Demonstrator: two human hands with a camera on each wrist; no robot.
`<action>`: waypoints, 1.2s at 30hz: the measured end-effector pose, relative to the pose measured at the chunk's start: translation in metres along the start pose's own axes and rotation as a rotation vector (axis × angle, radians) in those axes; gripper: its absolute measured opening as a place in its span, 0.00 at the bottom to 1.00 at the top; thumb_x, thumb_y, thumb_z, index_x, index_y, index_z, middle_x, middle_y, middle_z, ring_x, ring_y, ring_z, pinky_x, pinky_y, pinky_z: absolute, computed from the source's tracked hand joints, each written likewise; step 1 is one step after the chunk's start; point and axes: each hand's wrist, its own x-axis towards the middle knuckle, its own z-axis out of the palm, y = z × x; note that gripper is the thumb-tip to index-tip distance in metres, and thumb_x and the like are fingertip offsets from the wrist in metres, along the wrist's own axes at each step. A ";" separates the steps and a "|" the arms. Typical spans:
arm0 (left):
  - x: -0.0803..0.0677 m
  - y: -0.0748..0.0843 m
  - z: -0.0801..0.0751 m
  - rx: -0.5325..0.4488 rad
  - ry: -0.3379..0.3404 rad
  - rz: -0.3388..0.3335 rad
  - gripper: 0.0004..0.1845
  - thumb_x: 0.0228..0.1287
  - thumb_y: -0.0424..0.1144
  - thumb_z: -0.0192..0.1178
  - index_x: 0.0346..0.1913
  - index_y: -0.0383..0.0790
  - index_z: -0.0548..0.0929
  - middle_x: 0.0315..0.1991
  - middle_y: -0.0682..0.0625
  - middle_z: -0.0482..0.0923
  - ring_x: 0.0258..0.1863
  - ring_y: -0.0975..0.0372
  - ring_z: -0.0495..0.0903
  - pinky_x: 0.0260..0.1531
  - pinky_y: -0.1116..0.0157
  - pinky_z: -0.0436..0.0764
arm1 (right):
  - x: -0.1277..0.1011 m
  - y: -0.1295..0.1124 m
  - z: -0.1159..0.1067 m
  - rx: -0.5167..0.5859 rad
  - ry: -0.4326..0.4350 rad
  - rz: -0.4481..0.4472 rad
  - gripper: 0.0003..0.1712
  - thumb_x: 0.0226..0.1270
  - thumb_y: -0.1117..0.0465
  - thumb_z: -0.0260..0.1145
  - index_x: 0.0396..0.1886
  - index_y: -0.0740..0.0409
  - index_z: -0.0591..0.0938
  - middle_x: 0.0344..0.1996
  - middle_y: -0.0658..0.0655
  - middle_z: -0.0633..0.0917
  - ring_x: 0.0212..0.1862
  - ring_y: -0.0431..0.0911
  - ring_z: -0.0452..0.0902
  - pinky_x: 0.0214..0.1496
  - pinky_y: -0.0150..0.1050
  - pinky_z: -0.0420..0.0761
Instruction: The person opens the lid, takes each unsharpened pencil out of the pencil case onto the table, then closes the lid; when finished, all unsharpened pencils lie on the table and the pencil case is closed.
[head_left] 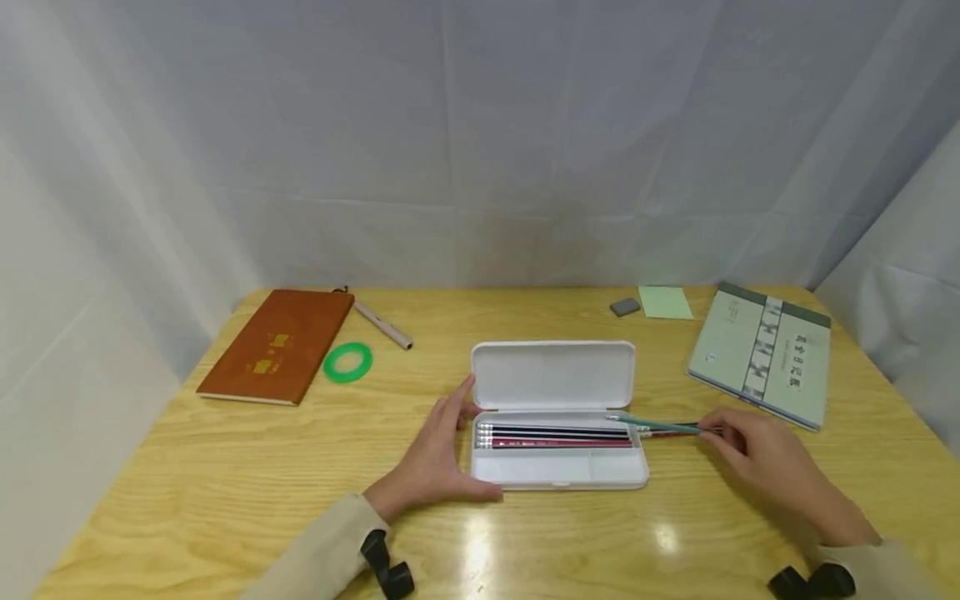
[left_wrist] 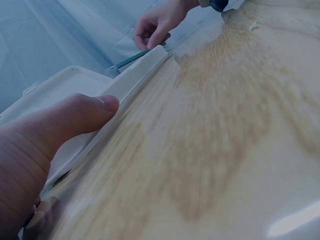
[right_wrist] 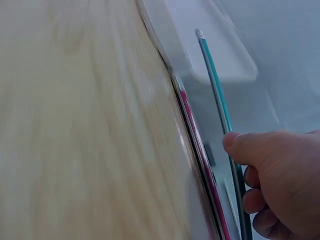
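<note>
An open white pencil case [head_left: 558,471] lies in the middle of the wooden table [head_left: 225,500], its lid [head_left: 552,375] tilted back. Black and red pencils [head_left: 555,437] lie in its tray. My left hand [head_left: 453,442] rests against the case's left end with straight fingers; in the left wrist view its thumb [left_wrist: 75,117] lies along the case wall. My right hand [head_left: 720,433] pinches the end of a teal pencil [head_left: 663,427], which slants over the case's right edge. In the right wrist view the teal pencil [right_wrist: 212,70] runs out from that hand's fingers [right_wrist: 250,150].
A brown notebook [head_left: 277,343], a green tape ring [head_left: 347,362] and a pen [head_left: 382,325] lie at the back left. A grey eraser [head_left: 625,307], green sticky notes [head_left: 665,302] and a grey-green book [head_left: 761,354] lie at the back right. White cloth walls surround the table.
</note>
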 end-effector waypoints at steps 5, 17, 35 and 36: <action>0.000 0.000 -0.001 0.002 0.002 0.000 0.77 0.20 0.57 0.83 0.77 0.52 0.43 0.57 0.54 0.71 0.49 0.63 0.68 0.53 0.60 0.74 | -0.020 0.025 -0.012 0.013 -0.037 0.051 0.10 0.55 0.68 0.72 0.32 0.49 0.83 0.15 0.35 0.65 0.18 0.28 0.56 0.19 0.27 0.59; 0.000 0.000 -0.002 0.007 0.000 -0.003 0.76 0.22 0.57 0.83 0.77 0.51 0.44 0.57 0.54 0.71 0.49 0.62 0.68 0.53 0.60 0.74 | -0.022 0.038 -0.008 -0.025 -0.028 0.005 0.14 0.49 0.71 0.73 0.30 0.49 0.81 0.15 0.34 0.64 0.18 0.26 0.55 0.19 0.26 0.59; -0.001 -0.002 0.002 0.003 0.016 0.027 0.76 0.21 0.57 0.83 0.77 0.51 0.44 0.58 0.53 0.71 0.49 0.62 0.68 0.53 0.58 0.74 | 0.044 -0.022 0.027 0.068 -0.093 -0.149 0.10 0.56 0.68 0.70 0.37 0.54 0.82 0.16 0.36 0.68 0.19 0.26 0.58 0.20 0.26 0.63; -0.001 -0.002 0.002 0.000 0.016 0.026 0.77 0.21 0.57 0.83 0.77 0.51 0.44 0.58 0.53 0.72 0.49 0.62 0.68 0.53 0.59 0.74 | 0.049 -0.028 0.031 0.078 -0.105 -0.172 0.09 0.56 0.67 0.70 0.37 0.54 0.82 0.15 0.36 0.68 0.19 0.26 0.57 0.20 0.26 0.63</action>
